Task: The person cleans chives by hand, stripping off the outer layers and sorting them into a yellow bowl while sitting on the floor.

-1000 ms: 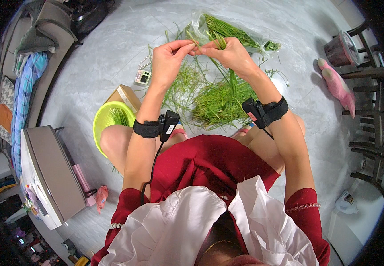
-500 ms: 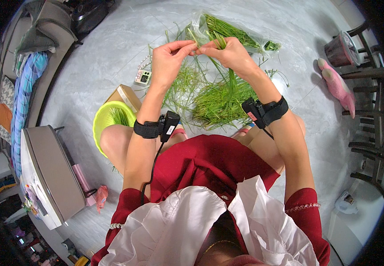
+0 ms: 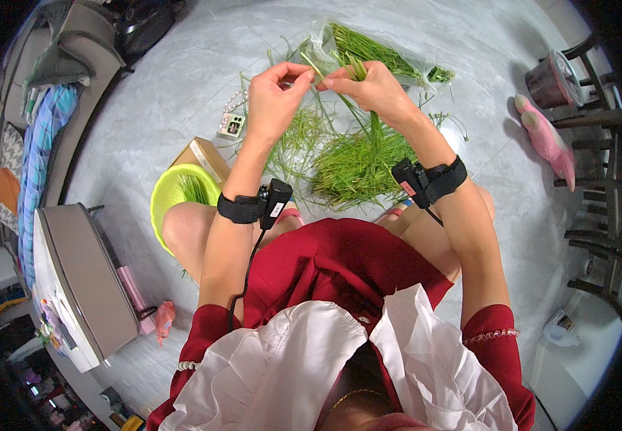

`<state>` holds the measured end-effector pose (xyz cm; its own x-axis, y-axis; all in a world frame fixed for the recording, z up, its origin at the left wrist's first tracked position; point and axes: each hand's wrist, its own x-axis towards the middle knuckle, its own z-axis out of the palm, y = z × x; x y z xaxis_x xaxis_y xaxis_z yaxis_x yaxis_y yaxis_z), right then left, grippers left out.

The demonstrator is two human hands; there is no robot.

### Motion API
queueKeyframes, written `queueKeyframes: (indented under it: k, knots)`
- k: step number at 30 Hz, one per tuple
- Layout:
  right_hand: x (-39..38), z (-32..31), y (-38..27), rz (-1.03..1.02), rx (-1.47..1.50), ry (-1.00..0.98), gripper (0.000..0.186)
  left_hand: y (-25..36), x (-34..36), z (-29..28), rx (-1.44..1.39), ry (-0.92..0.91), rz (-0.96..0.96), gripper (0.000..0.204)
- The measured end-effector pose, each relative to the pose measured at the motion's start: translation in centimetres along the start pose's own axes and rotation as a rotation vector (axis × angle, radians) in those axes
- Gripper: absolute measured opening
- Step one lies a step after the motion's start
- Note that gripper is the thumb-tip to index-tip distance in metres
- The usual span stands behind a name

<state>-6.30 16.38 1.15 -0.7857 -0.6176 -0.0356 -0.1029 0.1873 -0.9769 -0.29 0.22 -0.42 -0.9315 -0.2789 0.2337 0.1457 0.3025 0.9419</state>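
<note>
My right hand (image 3: 374,90) is closed round a bunch of green chives (image 3: 375,133), whose long stalks hang down from its palm. Its thumb and forefinger meet near a pale stalk end. Just to the left, my left hand (image 3: 276,100) pinches at that pale chive stalk (image 3: 315,66) with thumb and forefinger; the contact is small and partly hidden. Below the hands lies a thick heap of chives (image 3: 350,172) on the floor. Left of it are loose, thinner scraps (image 3: 300,133). Beyond my hands, a clear plastic bag (image 3: 390,54) holds more chives.
By my left knee stand a lime-green basket (image 3: 160,208) with chives inside and a cardboard box (image 3: 202,159). A phone (image 3: 232,125) lies on the grey floor (image 3: 483,237). A pink plush toy (image 3: 546,140), dark chairs (image 3: 598,183) and a bin (image 3: 553,80) are at right.
My left hand has shifted slightly left, opening a small gap between the two hands' fingertips. The right hand keeps its bunch in nearly the same place.
</note>
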Motion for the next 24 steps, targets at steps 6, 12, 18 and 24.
queueKeyframes:
  k: [6, 12, 18, 24]
  knots:
    - [-0.3, -0.2, -0.3, 0.075, 0.078, -0.074, 0.022, -1.2, 0.9, -1.4, -0.117, 0.112, -0.12, 0.016]
    - [-0.2, -0.3, 0.0, 0.13, 0.123, -0.12, 0.025, -2.6, 0.5, -1.8, -0.1, -0.034, -0.227, 0.021]
    - [0.1, 0.5, 0.3, 0.021, -0.043, -0.039, 0.022, -1.8, -0.5, 1.6, -0.216, 0.075, -0.087, 0.021]
    - [-0.3, 1.1, 0.5, 0.119, -0.009, -0.037, 0.019, -2.5, -1.5, 3.2, -0.032, 0.239, -0.052, 0.017]
